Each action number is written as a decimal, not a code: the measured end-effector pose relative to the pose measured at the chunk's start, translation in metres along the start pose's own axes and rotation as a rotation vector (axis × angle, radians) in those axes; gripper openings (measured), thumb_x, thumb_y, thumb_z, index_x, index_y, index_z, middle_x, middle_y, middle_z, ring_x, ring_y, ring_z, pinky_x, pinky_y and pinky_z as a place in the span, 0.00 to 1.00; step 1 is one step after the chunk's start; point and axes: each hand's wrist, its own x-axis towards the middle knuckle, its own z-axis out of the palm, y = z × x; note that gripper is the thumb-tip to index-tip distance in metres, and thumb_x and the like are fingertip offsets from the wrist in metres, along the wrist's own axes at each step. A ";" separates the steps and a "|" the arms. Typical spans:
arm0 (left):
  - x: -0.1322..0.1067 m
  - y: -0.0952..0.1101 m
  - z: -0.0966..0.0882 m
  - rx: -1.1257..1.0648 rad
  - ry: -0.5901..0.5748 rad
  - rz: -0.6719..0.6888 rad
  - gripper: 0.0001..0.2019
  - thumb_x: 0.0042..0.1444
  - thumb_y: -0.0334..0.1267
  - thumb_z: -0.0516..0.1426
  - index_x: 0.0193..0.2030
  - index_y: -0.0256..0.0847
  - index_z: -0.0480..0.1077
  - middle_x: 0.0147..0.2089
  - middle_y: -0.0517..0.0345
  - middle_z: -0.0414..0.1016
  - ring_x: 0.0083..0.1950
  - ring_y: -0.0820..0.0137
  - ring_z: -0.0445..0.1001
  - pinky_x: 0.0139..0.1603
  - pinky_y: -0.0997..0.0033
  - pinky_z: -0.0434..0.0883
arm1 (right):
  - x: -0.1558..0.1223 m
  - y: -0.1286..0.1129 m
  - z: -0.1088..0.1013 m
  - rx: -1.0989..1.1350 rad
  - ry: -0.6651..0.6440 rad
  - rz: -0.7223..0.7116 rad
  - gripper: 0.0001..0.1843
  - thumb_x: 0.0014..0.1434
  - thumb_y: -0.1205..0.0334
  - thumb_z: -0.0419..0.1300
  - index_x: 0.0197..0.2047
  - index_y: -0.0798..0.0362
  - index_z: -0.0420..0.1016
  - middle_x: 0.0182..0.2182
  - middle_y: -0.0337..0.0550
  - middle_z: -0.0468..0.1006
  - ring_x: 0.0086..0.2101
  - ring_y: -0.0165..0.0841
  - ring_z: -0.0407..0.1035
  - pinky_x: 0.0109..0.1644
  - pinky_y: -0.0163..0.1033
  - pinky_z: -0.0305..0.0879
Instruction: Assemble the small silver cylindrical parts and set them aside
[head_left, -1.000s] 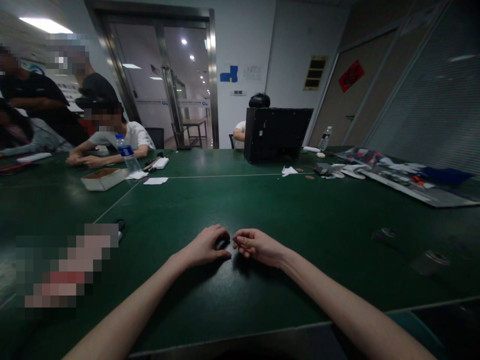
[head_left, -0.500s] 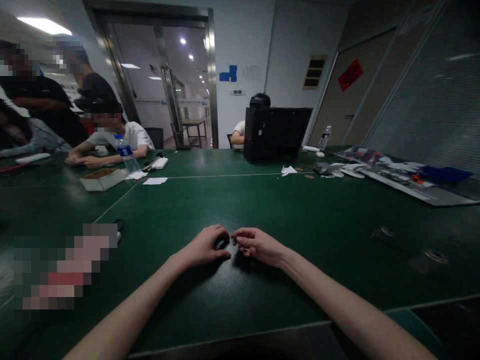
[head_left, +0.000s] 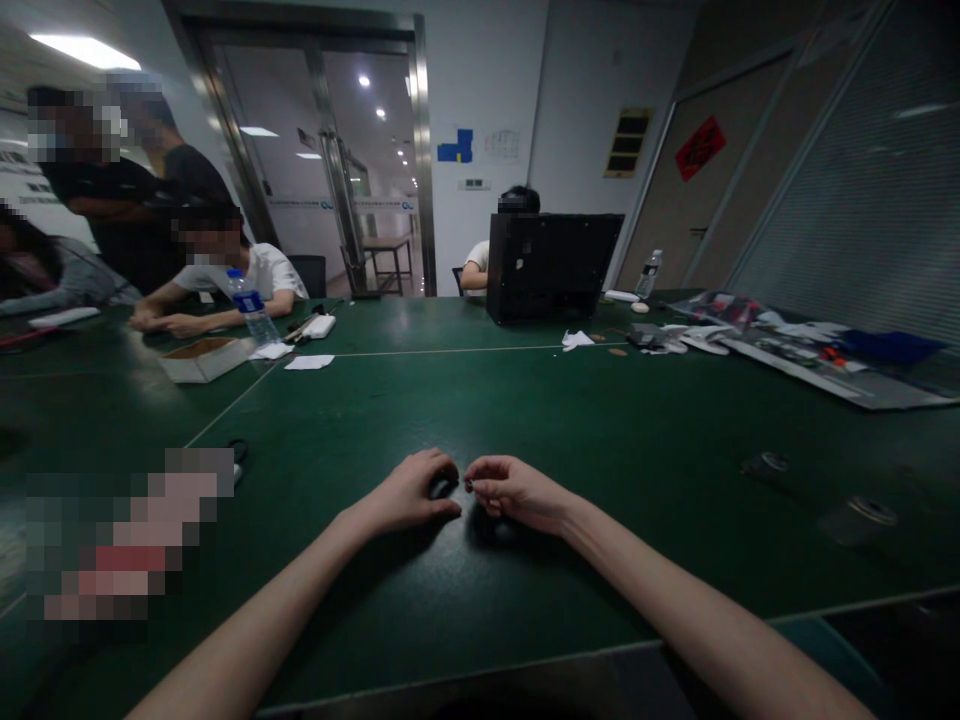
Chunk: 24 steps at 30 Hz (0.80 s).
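My left hand (head_left: pixel 417 491) rests on the green table (head_left: pixel 360 620), fingers curled downward and thumb apart from them. Dark shadow fills the gap under those fingers, and I see nothing held there. Just to its right, my right hand (head_left: pixel 517 490) is closed in a pinch. Between its thumb and forefinger is a small dark piece (head_left: pixel 469 486), too small to name. The fingertips of both hands are close but apart.
Right of my hands stand two small dark cylindrical containers, a nearer one (head_left: pixel 862 520) and a farther one (head_left: pixel 766 464). A black box-like case (head_left: pixel 555 265) stands across the table. Left are a shallow box (head_left: pixel 206 362) and a water bottle (head_left: pixel 253 308). Several people are beyond.
The right thumb and forefinger have closed together, and a small dark piece now shows between them. My left hand has stayed in place. A standing person at far left has shifted right.
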 end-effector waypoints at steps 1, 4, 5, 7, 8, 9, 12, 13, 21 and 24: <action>0.000 0.000 0.000 0.003 0.001 -0.001 0.18 0.51 0.49 0.60 0.45 0.41 0.68 0.46 0.53 0.69 0.48 0.61 0.67 0.46 0.65 0.66 | 0.000 0.000 0.000 -0.002 -0.003 -0.001 0.18 0.41 0.63 0.73 0.36 0.57 0.75 0.25 0.35 0.71 0.22 0.21 0.62 0.25 0.28 0.56; 0.000 0.000 0.001 0.015 -0.002 -0.014 0.19 0.51 0.50 0.60 0.45 0.41 0.68 0.46 0.53 0.69 0.46 0.61 0.68 0.45 0.65 0.66 | -0.001 -0.001 0.002 -0.013 -0.002 0.006 0.18 0.41 0.62 0.73 0.35 0.57 0.75 0.22 0.34 0.70 0.21 0.21 0.61 0.26 0.29 0.56; 0.000 -0.001 0.001 0.016 -0.002 -0.014 0.19 0.51 0.50 0.60 0.45 0.41 0.68 0.46 0.53 0.69 0.47 0.61 0.68 0.46 0.64 0.66 | -0.001 -0.001 0.002 -0.016 0.001 0.010 0.18 0.41 0.62 0.73 0.35 0.57 0.75 0.22 0.34 0.70 0.21 0.21 0.61 0.25 0.29 0.56; 0.001 -0.002 0.002 0.015 0.003 -0.005 0.19 0.51 0.50 0.60 0.46 0.41 0.68 0.46 0.53 0.68 0.47 0.61 0.67 0.47 0.64 0.65 | -0.001 -0.002 0.002 -0.020 0.003 0.013 0.18 0.40 0.61 0.73 0.35 0.58 0.76 0.22 0.34 0.70 0.21 0.21 0.61 0.25 0.29 0.56; 0.001 -0.003 0.002 0.016 0.006 0.001 0.19 0.51 0.49 0.60 0.46 0.41 0.68 0.46 0.53 0.68 0.48 0.61 0.67 0.47 0.65 0.65 | -0.001 -0.002 0.003 -0.022 0.002 0.014 0.18 0.41 0.61 0.73 0.35 0.58 0.76 0.22 0.34 0.70 0.21 0.21 0.60 0.25 0.29 0.56; 0.001 -0.004 0.002 0.016 0.008 0.006 0.19 0.51 0.49 0.60 0.45 0.41 0.68 0.46 0.53 0.68 0.48 0.61 0.67 0.47 0.65 0.65 | -0.001 -0.002 0.003 -0.024 0.002 0.014 0.18 0.41 0.61 0.73 0.35 0.58 0.76 0.22 0.34 0.70 0.21 0.21 0.60 0.25 0.29 0.55; 0.001 -0.006 0.003 0.018 0.008 0.016 0.18 0.51 0.49 0.60 0.45 0.41 0.68 0.45 0.53 0.69 0.47 0.62 0.68 0.45 0.66 0.65 | -0.001 -0.001 0.003 -0.031 0.005 0.016 0.18 0.42 0.60 0.72 0.36 0.58 0.75 0.24 0.35 0.71 0.22 0.21 0.61 0.25 0.29 0.55; 0.001 -0.006 0.004 0.017 0.009 0.018 0.18 0.51 0.49 0.60 0.45 0.41 0.69 0.45 0.53 0.69 0.46 0.62 0.68 0.45 0.66 0.65 | -0.001 -0.001 0.003 -0.031 0.003 0.015 0.18 0.43 0.59 0.72 0.36 0.58 0.75 0.25 0.36 0.71 0.22 0.21 0.61 0.25 0.29 0.55; 0.002 -0.009 0.006 0.010 0.024 0.026 0.19 0.50 0.49 0.61 0.46 0.42 0.68 0.46 0.53 0.69 0.47 0.62 0.68 0.47 0.66 0.65 | -0.002 -0.003 0.004 0.016 -0.011 0.013 0.17 0.45 0.60 0.71 0.36 0.59 0.72 0.27 0.39 0.73 0.22 0.21 0.62 0.25 0.28 0.55; 0.001 -0.007 0.005 0.009 0.018 0.025 0.19 0.50 0.49 0.61 0.46 0.42 0.69 0.46 0.53 0.69 0.47 0.62 0.68 0.47 0.66 0.65 | -0.002 -0.002 0.004 0.032 -0.008 0.010 0.17 0.46 0.60 0.71 0.36 0.59 0.72 0.28 0.40 0.74 0.23 0.21 0.62 0.25 0.28 0.55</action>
